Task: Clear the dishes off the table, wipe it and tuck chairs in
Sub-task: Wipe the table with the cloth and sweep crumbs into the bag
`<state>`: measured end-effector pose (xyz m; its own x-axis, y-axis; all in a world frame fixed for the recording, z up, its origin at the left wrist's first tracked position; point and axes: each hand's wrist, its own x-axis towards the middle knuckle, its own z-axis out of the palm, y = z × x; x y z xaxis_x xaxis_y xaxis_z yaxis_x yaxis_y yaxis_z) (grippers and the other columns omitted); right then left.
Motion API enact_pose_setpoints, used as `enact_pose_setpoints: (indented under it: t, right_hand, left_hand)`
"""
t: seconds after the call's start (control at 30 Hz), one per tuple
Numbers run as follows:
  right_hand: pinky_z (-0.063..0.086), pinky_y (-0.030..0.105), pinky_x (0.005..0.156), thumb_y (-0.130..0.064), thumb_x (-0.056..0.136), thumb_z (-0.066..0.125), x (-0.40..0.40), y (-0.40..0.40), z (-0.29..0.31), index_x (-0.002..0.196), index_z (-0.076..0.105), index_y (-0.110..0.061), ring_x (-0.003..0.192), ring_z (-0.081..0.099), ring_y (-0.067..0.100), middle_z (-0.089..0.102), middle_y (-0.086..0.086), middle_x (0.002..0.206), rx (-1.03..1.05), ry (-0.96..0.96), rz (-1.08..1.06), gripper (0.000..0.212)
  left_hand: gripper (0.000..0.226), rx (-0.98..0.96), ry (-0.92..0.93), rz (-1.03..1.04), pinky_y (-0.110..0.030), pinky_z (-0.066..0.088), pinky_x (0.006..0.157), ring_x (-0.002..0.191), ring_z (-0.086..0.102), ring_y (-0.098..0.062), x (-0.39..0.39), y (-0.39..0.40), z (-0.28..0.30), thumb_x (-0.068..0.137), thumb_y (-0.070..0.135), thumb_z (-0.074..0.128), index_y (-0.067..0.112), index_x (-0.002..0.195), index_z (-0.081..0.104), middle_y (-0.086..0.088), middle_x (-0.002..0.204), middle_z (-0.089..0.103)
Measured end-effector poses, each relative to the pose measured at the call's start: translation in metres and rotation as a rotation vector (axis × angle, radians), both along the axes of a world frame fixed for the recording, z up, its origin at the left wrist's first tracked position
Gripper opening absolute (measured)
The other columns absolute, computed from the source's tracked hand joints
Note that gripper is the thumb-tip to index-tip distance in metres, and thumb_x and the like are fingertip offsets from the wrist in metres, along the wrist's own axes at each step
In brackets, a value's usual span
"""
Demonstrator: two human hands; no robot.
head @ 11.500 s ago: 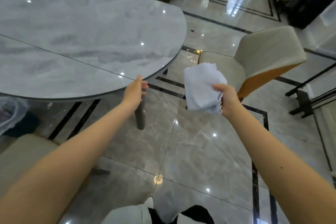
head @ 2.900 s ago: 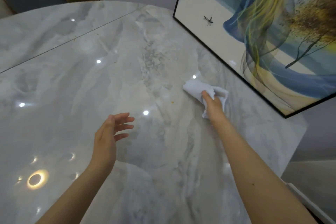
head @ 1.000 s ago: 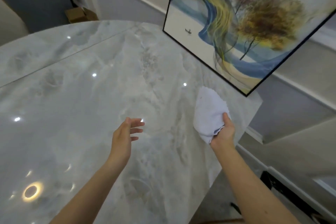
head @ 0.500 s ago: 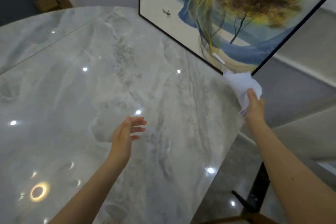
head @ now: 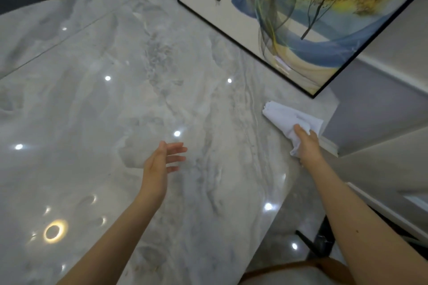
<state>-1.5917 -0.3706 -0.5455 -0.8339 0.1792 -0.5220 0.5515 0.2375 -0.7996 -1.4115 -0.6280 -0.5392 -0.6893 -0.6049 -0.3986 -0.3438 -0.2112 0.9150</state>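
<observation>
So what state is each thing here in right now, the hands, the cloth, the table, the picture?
Right hand: grips the cloth, at the table's right edge.
Left hand: open, fingers straight, holds nothing.
Cloth: white, crumpled, spread on the tabletop.
Table: glossy marble top, no dishes in view.
Framed picture: stands at the table's far edge.

Soft indoor light, ceiling-lamp glare spots on table (head: 115, 111) — wide-angle edge warp, slight blur
</observation>
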Motion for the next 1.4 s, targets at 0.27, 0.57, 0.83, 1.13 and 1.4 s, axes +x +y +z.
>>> enact_pose_setpoints:
  t: [0.27,0.57,0.83,1.13,1.4]
  right_hand:
    - [0.04,0.031,0.088,-0.027,0.095,0.049,0.082,-0.02,-0.005,0.143,0.03,-0.004,0.116,0.048,0.029,0.039,0.019,0.143,-0.02,-0.061,0.017,0.056]
    - [0.031,0.039,0.109,-0.033,0.095,0.048,0.227,-0.055,-0.016,0.146,0.025,-0.006,0.133,0.037,0.032,0.032,0.016,0.149,0.028,-0.092,0.126,0.062]
    - [0.043,0.019,0.08,-0.035,0.098,0.041,0.333,-0.103,-0.029,0.147,0.026,-0.01,0.112,0.052,0.031,0.051,0.011,0.117,-0.069,-0.033,0.184,0.056]
    - [0.039,0.031,0.089,-0.057,0.08,0.05,0.417,-0.14,-0.034,0.136,0.036,-0.018,0.113,0.052,0.033,0.045,-0.001,0.077,-0.115,-0.177,0.258,0.069]
    - [0.04,0.018,0.064,-0.036,0.094,0.048,0.466,-0.166,-0.008,0.144,0.027,-0.016,0.065,0.054,0.026,0.053,0.002,0.045,-0.225,-0.277,0.427,0.059]
  left_hand:
    - [0.047,-0.022,0.053,0.035,-0.032,0.048,0.07,0.082,0.066,-0.02,0.067,-0.021,0.02,0.102,0.035,0.024,0.021,0.092,0.068,0.002,0.09,0.073]
    - [0.048,-0.041,0.078,0.129,-0.032,0.048,0.069,0.081,0.067,-0.019,0.216,-0.056,0.031,0.102,0.036,0.024,0.02,0.091,0.068,0.006,0.083,0.074]
    - [0.047,-0.063,0.09,0.22,-0.029,0.048,0.068,0.076,0.067,-0.013,0.339,-0.078,0.03,0.102,0.034,0.024,0.017,0.09,0.067,0.0,0.09,0.072]
    - [0.047,-0.049,0.119,0.296,-0.03,0.048,0.067,0.08,0.066,-0.018,0.387,-0.096,0.039,0.102,0.034,0.024,0.018,0.091,0.067,0.006,0.086,0.072]
    - [0.046,-0.013,0.128,0.309,-0.031,0.047,0.067,0.08,0.065,-0.018,0.352,-0.09,0.047,0.102,0.034,0.025,0.021,0.089,0.066,0.004,0.084,0.072]
